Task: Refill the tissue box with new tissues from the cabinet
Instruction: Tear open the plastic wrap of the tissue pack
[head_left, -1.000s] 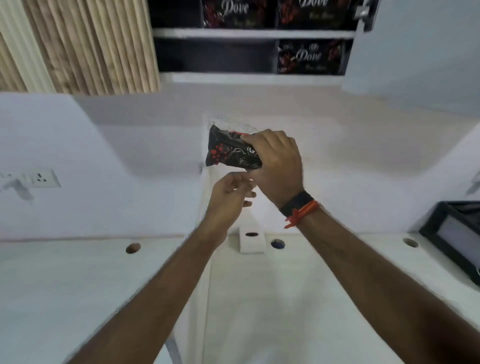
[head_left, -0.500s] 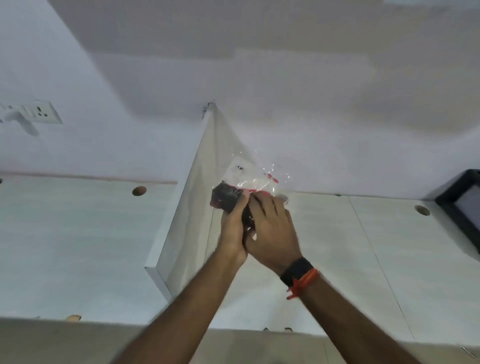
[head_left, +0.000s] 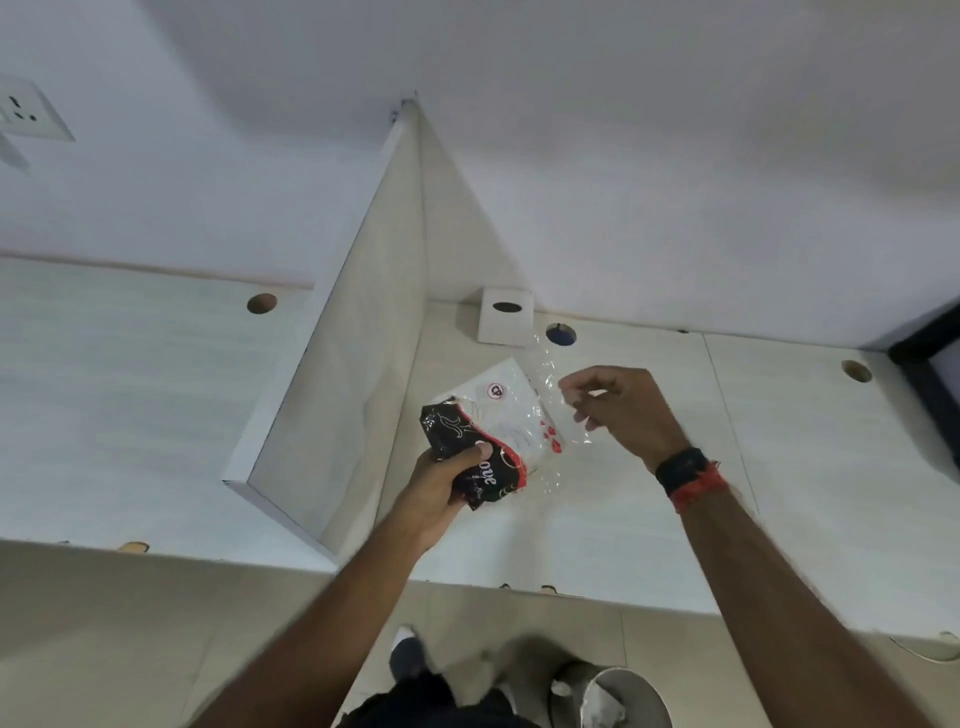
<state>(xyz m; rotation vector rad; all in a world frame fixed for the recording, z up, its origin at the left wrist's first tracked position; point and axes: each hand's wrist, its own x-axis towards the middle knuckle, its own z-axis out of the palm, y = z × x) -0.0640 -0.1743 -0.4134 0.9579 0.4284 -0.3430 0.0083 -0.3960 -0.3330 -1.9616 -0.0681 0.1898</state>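
Observation:
A pack of tissues in a black, red and clear plastic wrapper hangs above the white desk. My left hand grips its black end. My right hand pinches the clear plastic at the pack's other end, where white tissues show through. A small white tissue box with a dark oval slot stands at the back of the desk against the wall, beyond both hands.
A white divider panel splits the desk left of the pack. Round cable holes dot the desktop. A black-framed object sits far right, a wall socket upper left, a waste bin on the floor below.
The view has tilted down from the cabinet to the desk. Both hands brought the pack down; the right hand moved off the black end to the clear plastic, stretching the wrapper out.

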